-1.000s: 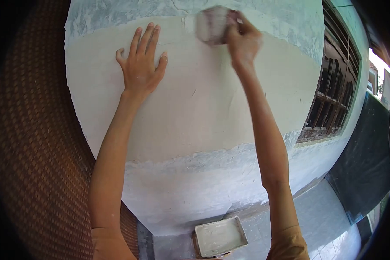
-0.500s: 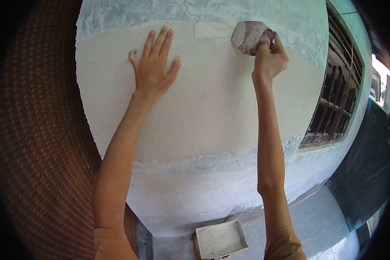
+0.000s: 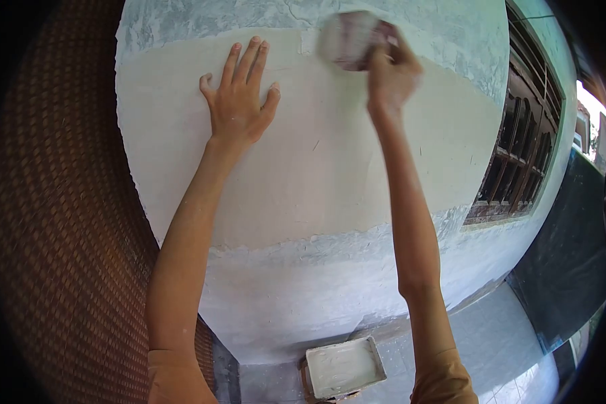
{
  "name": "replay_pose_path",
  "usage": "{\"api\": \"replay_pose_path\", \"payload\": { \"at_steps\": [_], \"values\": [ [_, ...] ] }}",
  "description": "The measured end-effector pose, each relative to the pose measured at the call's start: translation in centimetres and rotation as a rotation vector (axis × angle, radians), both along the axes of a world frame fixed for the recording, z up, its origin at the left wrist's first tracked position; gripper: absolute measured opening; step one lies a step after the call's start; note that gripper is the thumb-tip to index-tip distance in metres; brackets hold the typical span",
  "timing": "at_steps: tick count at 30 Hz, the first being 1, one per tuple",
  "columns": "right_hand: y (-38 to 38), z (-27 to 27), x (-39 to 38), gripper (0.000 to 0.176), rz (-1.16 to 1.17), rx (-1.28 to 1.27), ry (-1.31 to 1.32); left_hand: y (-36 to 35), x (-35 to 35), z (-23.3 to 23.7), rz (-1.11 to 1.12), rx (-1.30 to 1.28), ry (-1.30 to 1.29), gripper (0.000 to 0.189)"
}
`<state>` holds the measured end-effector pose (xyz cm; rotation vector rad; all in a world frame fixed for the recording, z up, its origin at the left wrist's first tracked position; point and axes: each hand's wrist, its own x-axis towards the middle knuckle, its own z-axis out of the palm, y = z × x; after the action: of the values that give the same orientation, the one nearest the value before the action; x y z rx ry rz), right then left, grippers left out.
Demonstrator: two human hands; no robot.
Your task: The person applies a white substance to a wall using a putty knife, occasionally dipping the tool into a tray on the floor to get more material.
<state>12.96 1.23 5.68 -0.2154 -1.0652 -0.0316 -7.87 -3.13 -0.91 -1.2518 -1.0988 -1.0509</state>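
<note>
My left hand (image 3: 239, 101) lies against the wall (image 3: 289, 161) with its fingers spread, holding nothing. Higher up and to the right, my right hand (image 3: 394, 77) grips a broad scraper (image 3: 349, 42), which is smeared with pale filler and blurred by motion. The scraper overlaps the upper edge of a wide, smooth off-white band of filler. Above and below this band the wall shows a rougher, streaky bluish-white surface. A few thin dark marks show in the band between my arms.
A rectangular tray (image 3: 347, 369) of white paste stands low at the foot of the wall, above the tiled floor (image 3: 471, 330). Brown woven matting (image 3: 67, 202) borders the wall at left. A dark wooden window (image 3: 522, 141) is at right, with a dark sheet (image 3: 565, 256) beyond it.
My right hand has moved the scraper left and slightly up across the wall. My left hand has stayed in place, fingers still spread.
</note>
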Motion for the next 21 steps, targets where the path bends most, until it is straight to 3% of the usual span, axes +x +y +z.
{"api": "replay_pose_path", "payload": {
  "at_steps": [2, 6, 8, 9, 12, 14, 16, 19, 21],
  "values": [
    [-0.8, -0.5, -2.6, 0.040, -0.011, -0.028, -0.099, -0.1, 0.1, 0.0, 0.010, -0.016, -0.002, 0.067],
    [-0.5, -0.7, 0.1, 0.032, -0.174, -0.060, -0.007, -0.1, -0.5, 0.0, 0.009, -0.022, 0.027, 0.067],
    [0.2, -1.1, 0.9, 0.032, 0.085, 0.007, 0.169, -0.1, -0.7, -0.1, 0.011, -0.017, 0.033, 0.067],
    [0.1, -1.1, 0.7, 0.033, 0.103, 0.001, 0.118, -0.1, -0.8, -0.1, 0.003, -0.017, 0.036, 0.067],
    [0.2, -1.0, -1.6, 0.037, 0.017, -0.071, -0.068, 0.1, -0.6, -0.1, -0.008, -0.028, 0.036, 0.067],
    [-1.0, -1.3, -3.2, 0.036, 0.023, -0.090, -0.085, 0.0, -0.5, -0.2, -0.001, -0.035, 0.032, 0.068],
    [0.1, -1.1, -1.3, 0.037, -0.116, -0.120, -0.057, 0.2, -0.5, -0.2, 0.013, -0.041, 0.023, 0.068],
    [0.1, -1.4, 1.0, 0.036, 0.107, -0.043, 0.146, 0.5, -0.5, -0.4, -0.002, -0.049, 0.012, 0.069],
    [0.4, -1.1, 0.3, 0.035, 0.063, -0.036, 0.077, 0.3, -0.6, -0.4, 0.002, -0.047, 0.013, 0.069]
  ]
}}
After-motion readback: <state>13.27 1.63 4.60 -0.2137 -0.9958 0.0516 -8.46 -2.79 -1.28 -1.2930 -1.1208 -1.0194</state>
